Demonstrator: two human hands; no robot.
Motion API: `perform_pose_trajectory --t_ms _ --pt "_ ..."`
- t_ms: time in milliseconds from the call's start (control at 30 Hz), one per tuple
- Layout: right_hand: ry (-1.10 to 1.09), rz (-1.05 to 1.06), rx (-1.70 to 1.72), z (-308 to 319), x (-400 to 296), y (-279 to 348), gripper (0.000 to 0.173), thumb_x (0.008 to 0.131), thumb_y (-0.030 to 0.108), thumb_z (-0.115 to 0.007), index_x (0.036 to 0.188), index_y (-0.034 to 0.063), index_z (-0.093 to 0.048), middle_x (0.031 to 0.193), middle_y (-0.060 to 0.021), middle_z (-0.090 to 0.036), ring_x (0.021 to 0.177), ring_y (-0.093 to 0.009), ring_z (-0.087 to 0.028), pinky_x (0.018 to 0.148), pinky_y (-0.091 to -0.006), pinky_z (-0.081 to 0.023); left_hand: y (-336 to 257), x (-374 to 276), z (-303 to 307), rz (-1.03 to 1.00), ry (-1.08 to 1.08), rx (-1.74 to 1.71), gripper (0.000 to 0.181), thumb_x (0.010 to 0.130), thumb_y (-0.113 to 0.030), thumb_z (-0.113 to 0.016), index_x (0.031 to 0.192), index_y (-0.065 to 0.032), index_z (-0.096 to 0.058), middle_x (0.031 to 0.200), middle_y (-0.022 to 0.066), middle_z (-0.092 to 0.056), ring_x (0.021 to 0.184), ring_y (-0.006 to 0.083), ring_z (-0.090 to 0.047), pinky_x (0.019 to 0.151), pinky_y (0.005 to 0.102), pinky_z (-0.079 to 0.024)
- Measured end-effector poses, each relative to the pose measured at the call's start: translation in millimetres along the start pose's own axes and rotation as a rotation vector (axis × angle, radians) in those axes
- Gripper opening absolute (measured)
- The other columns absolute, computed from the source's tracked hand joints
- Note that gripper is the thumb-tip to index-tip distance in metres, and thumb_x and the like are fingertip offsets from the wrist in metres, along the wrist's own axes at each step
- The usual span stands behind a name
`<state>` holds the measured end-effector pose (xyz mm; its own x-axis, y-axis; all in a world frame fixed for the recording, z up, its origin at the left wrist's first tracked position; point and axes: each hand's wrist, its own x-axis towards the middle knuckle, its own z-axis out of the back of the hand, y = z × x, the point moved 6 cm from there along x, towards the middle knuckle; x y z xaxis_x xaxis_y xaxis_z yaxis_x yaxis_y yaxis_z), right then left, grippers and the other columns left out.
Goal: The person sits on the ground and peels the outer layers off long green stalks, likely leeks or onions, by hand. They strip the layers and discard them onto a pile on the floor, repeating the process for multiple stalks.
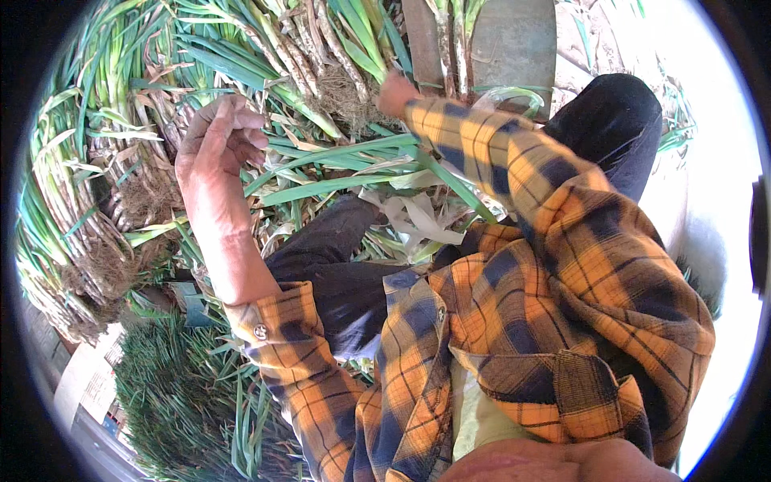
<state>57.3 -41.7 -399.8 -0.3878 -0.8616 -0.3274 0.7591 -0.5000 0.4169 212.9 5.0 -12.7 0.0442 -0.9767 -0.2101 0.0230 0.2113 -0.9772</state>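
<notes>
My left hand (223,132) is raised over the cut leaves, its fingers loosely curled and apart, with nothing visible in it. At the upper middle, my right hand (396,95) is closed at the base of some long green onion leaves (359,45); it is slightly blurred, and its fingertips are hidden. Just to its left, several green onions with soil-stained stalks end in a tangle of brown roots (344,90). To its right, pale green onion stalks (462,51) lie across a grey board (512,42). Loose green leaves (337,187) lie between my hands.
Bundles of green onions with roots (90,241) are heaped at the left. A dense mass of dark green leaf tips (181,385) fills the lower left. Whitish translucent strips (415,220) lie among leaf scraps by my legs. More muddy stalks (587,36) are at the upper right.
</notes>
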Motion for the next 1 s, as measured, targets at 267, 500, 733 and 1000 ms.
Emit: perform_pose_trajectory --t_ms 267,500,733,1000 --pt "0.165 0.22 0.568 69.9 -39.2 0.6 0.042 0.075 0.029 -0.064 0.098 -0.0044 -0.053 0.084 -0.0218 -0.061 0.08 -0.035 -0.06 0.075 -0.0402 -0.045 12.0 0.1 4.2 0.027 0.005 0.03 0.022 0.084 -0.02 -0.059 0.093 0.0003 -0.06 0.074 0.0067 -0.063 0.059 0.0111 -0.055 0.051 0.021 -0.041" --pt "0.437 0.354 1.235 228.6 -183.7 104.1 0.031 0.075 0.018 -0.064 0.096 -0.0021 -0.053 0.077 -0.0101 -0.06 0.071 -0.015 -0.055 0.066 -0.0324 -0.046 12.3 18.8 50.8 -0.037 -0.169 -0.059 0.025 0.082 -0.013 -0.059 0.101 0.0017 -0.056 0.079 0.0087 -0.062 0.062 0.0135 -0.058 0.048 0.0215 -0.043" --pt "0.296 0.562 1.112 256.4 -252.1 121.4 0.045 0.073 0.024 -0.062 0.103 -0.0037 -0.043 0.088 -0.0235 -0.058 0.084 -0.037 -0.057 0.077 -0.0406 -0.043 68.5 42.2 16.9 0.28 0.125 -0.417 0.058 0.092 -0.041 -0.037 0.129 0.0032 -0.029 0.126 0.0233 -0.04 0.106 0.0356 -0.05 0.086 0.0464 -0.044" --pt "0.823 1.077 0.875 233.0 -293.8 147.6 0.057 0.075 0.033 -0.062 0.113 -0.0031 -0.042 0.096 -0.0241 -0.055 0.089 -0.026 -0.056 0.074 -0.038 -0.045 -14.5 30.5 120.8 -0.332 -0.036 -0.687 0.042 0.088 -0.035 -0.047 0.111 0.0002 -0.046 0.087 0.0093 -0.054 0.07 0.0166 -0.048 0.06 0.0271 -0.041"
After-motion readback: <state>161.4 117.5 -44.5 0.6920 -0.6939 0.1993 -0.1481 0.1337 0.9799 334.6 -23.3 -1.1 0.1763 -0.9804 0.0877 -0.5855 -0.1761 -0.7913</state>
